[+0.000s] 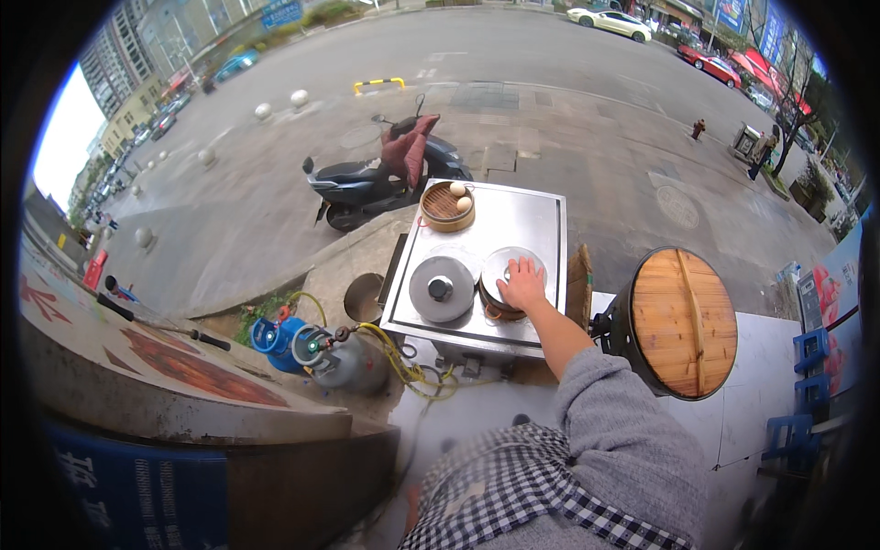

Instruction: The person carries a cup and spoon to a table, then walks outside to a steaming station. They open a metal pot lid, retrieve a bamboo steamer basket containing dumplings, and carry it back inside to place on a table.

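Note:
My right hand [524,283] reaches over a round metal lid [535,258], its fingers and thumb around the lid's knob. Beneath that lid is a round steamer basket [496,308] on the stainless steel table [519,213]. To its left, a grey domed lid [440,307] with a black-and-silver knob covers another round vessel. A bamboo steamer [445,221] stands at the table's far left corner with two pale round buns [464,204] in it. Only a sliver of skin [412,505] shows beside my checkered apron; whether it is my left hand or forearm is unclear.
Blue and grey gas cylinders [350,368] with yellow hoses stand left of the table. A large drum with a wooden lid [680,323] is at the right. A scooter [385,172] is parked beyond the table. Blue stools [787,436] stand far right; a counter [206,419] is at lower left.

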`<state>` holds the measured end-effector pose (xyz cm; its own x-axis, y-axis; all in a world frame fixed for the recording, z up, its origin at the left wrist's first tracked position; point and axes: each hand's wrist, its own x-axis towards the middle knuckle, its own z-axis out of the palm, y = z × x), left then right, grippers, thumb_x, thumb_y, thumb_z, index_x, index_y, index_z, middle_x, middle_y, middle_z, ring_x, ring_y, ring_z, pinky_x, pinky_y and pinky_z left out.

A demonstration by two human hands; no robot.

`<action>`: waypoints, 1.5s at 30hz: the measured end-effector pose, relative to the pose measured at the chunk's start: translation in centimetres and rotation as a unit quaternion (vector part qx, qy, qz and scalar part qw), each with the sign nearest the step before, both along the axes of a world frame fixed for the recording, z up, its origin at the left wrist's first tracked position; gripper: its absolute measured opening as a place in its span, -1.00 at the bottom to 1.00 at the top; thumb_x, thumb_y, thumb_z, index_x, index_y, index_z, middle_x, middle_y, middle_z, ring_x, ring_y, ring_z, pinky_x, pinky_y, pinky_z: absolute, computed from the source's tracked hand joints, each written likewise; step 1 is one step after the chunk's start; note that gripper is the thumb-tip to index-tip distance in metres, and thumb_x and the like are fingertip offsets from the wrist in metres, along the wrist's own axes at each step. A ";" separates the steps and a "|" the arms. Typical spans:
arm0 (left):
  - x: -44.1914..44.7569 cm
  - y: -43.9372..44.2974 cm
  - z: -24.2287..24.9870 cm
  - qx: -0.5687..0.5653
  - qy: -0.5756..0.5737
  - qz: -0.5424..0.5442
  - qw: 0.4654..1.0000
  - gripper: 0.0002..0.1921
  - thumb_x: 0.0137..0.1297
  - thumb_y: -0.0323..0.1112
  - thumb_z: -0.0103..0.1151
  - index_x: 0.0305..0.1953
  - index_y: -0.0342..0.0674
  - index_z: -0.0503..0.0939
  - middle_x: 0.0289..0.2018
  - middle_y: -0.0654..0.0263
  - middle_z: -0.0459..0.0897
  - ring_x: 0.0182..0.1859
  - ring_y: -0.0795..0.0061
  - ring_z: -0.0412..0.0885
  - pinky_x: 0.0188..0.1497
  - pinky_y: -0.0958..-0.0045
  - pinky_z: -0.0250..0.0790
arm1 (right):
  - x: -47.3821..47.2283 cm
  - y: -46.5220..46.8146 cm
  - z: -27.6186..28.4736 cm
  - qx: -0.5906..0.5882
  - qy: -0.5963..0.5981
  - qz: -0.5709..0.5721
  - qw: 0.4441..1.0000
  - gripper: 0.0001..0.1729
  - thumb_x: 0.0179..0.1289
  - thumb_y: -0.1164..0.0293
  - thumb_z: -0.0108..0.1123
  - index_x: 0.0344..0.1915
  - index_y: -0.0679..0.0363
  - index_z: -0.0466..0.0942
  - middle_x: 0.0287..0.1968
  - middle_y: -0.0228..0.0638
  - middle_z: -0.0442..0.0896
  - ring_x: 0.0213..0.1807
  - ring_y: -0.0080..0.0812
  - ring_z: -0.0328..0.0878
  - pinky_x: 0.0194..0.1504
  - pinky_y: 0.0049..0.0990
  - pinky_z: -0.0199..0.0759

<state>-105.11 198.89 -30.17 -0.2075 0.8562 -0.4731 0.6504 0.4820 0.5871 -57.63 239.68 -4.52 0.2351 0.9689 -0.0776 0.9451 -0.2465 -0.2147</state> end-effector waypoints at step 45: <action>2.0 -4.3 1.1 -0.144 0.001 0.049 0.988 -0.66 0.36 -0.04 0.04 -0.11 -0.10 0.70 -0.06 0.08 0.70 -0.02 0.04 0.63 0.07 0.05 0.45 | 1.2 2.0 -2.2 -0.044 -0.015 0.087 0.995 -0.09 0.33 -0.10 0.06 0.53 0.05 0.02 0.56 -0.06 -0.02 0.58 0.12 -0.12 0.46 0.24 -0.16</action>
